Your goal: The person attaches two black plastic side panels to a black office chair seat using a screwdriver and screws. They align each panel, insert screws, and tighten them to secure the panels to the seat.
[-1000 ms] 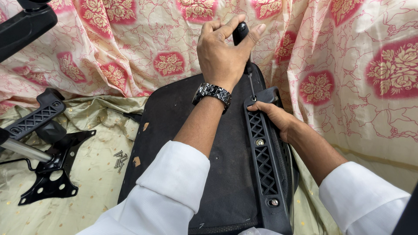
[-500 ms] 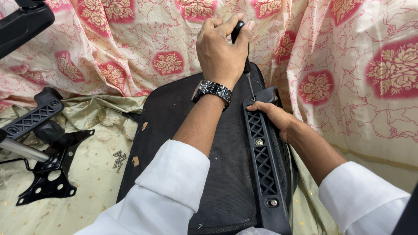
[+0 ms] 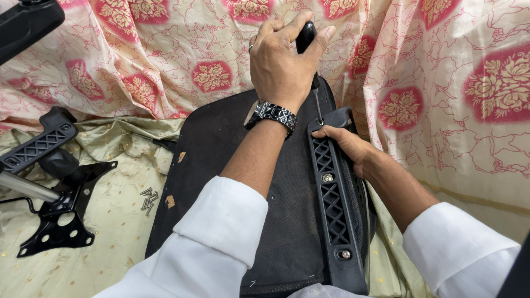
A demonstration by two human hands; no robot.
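**Inspector:** Your left hand (image 3: 279, 60) is closed round the black handle of a screwdriver (image 3: 307, 38). Its shaft runs down to the top end of the black armrest bracket (image 3: 331, 193), which lies along the right edge of the upturned chair seat (image 3: 232, 165). Your right hand (image 3: 345, 144) is wrapped on the bracket's upper part and steadies it; the fingers curl round the outer side, and I cannot tell how tightly they close.

**Operator:** How far along do you put it?

**Inspector:** By my judgement, partway. Two screw heads already sit in the bracket, one near the middle (image 3: 328, 177) and one at the near end (image 3: 344, 254). The tip stands at the top fixing, so that one is the point in hand. Whether it is seated I cannot tell; your hand and the bracket mask it.

**Operator:** And what is outstanding?

**Inspector:** A second armrest bracket (image 3: 38, 144) lies loose on the cloth-covered floor, well apart from the seat to your left. Beside it rests the black metal base plate (image 3: 61, 215) with its steel column (image 3: 25, 186). A small heap of loose screws (image 3: 148, 198) lies between that plate and the seat. None of these is fitted, so the larger share appears to be left.
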